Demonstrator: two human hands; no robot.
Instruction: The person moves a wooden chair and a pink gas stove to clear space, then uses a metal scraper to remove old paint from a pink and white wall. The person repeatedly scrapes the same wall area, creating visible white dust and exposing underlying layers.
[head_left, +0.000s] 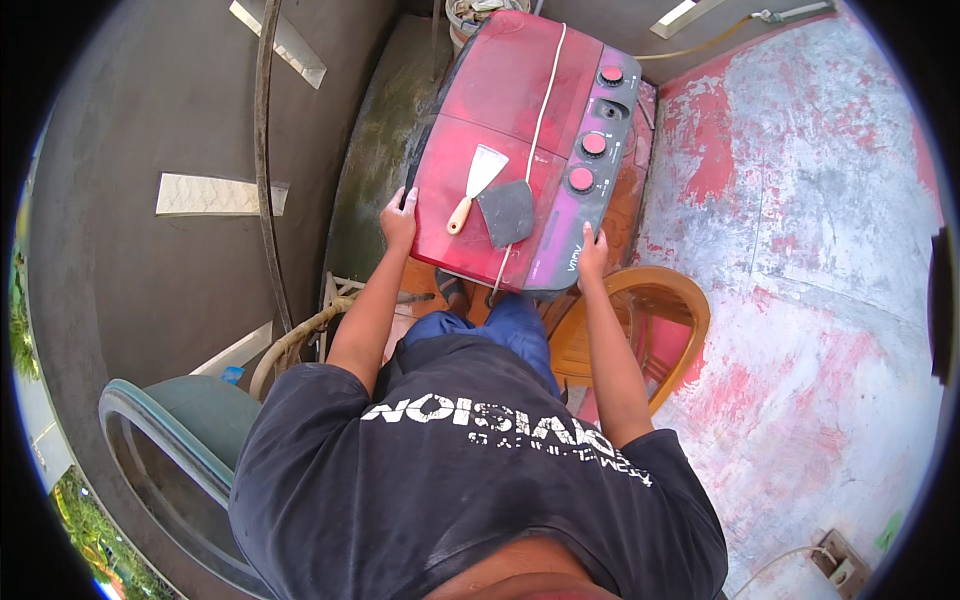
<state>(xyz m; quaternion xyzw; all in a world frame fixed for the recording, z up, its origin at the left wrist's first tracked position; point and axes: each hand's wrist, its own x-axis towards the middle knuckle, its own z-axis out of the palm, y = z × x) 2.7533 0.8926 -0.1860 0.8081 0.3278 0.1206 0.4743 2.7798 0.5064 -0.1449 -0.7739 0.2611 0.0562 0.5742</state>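
A twin-tub washing machine (502, 82) with a red top stands in front of my legs. My left hand (399, 220) grips its left edge near the close corner. On the opposite side, my right hand (593, 256) holds the edge beside the grey and purple control panel (553, 234), which carries three pink knobs. A putty knife (484, 171) with a pale handle lies on the lid. Touching or nearly touching it is a dark grey flat piece (506, 214), perhaps sandpaper. A white cord (541, 112) runs lengthwise over the lid and passes under that piece.
An oval-framed wooden chair (694, 300) stands close by my right forearm. A green chair (199, 412) and a rattan armrest (296, 330) are at my left. The right wall (817, 165) has patchy red and white paint. A bucket (454, 26) sits behind the machine.
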